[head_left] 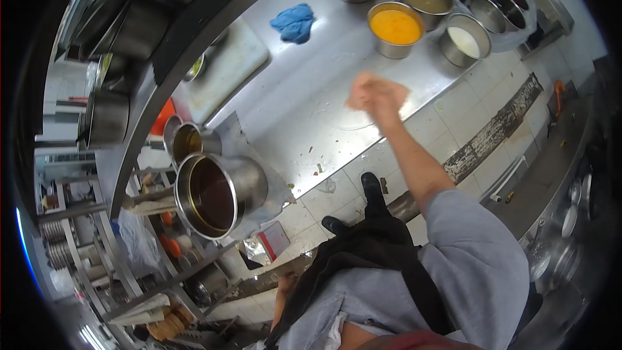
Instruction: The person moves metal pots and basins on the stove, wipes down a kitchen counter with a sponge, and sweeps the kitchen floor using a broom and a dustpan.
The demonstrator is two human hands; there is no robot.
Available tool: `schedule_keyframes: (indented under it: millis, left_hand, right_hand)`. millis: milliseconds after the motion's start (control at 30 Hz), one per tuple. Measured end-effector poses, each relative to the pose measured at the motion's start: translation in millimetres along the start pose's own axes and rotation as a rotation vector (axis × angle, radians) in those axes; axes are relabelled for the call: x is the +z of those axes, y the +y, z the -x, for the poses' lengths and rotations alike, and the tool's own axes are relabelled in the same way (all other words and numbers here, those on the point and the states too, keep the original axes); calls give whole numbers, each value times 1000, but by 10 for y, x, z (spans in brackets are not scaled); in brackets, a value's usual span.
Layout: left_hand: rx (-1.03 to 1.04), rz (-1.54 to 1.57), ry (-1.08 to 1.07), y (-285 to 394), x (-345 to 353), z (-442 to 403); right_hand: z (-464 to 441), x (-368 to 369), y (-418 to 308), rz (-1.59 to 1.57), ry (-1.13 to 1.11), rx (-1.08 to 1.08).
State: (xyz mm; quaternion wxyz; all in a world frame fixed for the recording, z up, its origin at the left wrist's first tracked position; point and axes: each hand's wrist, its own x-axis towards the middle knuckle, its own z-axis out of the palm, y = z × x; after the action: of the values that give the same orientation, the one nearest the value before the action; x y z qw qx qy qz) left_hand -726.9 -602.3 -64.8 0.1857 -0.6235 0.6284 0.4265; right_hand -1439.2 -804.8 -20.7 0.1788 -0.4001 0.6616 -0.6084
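My right hand [379, 98] is stretched out over the steel worktop [304, 97], near its front edge. It is smeared by motion, so I cannot make out its fingers or anything in them. Beyond it stand a steel pot of orange liquid [395, 27] and a pot of white liquid [464, 41]. A crumpled blue cloth [294, 23] lies farther back on the worktop. My left hand [286, 283] hangs low beside my dark apron, small and partly hidden, its fingers unclear.
A large pot of dark brown liquid [210, 194] stands at the worktop's left end, beside a smaller pot [188, 142]. A white cutting board [227, 68] lies behind them. Shelves [91, 253] fill the lower left; a steel counter [551, 168] runs along the right.
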Motion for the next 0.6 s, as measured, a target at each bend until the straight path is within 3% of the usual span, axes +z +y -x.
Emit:
schedule_keyframes:
  millis: [33, 67, 100, 167, 233, 333, 367, 433, 467, 500, 533, 600]
  left_hand:
    - [34, -20, 27, -104, 41, -88]
    - [51, -14, 65, -123, 41, -171]
    - [-215, 239, -17, 62, -45, -158]
    - [-220, 311, -7, 370, -171, -180]
    - [-239, 422, 10, 616, -227, -192]
    - [-162, 386, -4, 758, -265, -214]
    - [-164, 384, -5, 764, -253, -221]
    - [-65, 78, 65, 720, -232, -201]
    - [-82, 74, 61, 623, -235, -270]
    - [43, -44, 10, 467, -245, -370]
    - [160, -152, -39, 335, -230, -321]
    - [78, -179, -108, 408, -299, -165]
  right_hand:
    - [21, 73, -135, 453, -10, -367]
    - [6, 101, -334, 432, -37, -296]
    - [-46, 88, -438, 302, -20, -188]
    - [-78, -152, -599, 180, 17, -77]
    - [-56, -540, -790, 85, 226, 76]
    - [130, -1344, -763, -247, 574, 176]
    - [166, -1649, -665, -125, 650, 176]
    - [107, -2033, -718, 49, 780, 198]
    - [59, -2158, -506, 176, 765, 161]
    - [-9, -2258, -227, 300, 739, 127]
    - [-85, -2352, 103, 294, 711, 144]
    - [-119, -2265, 686, 102, 484, 80]
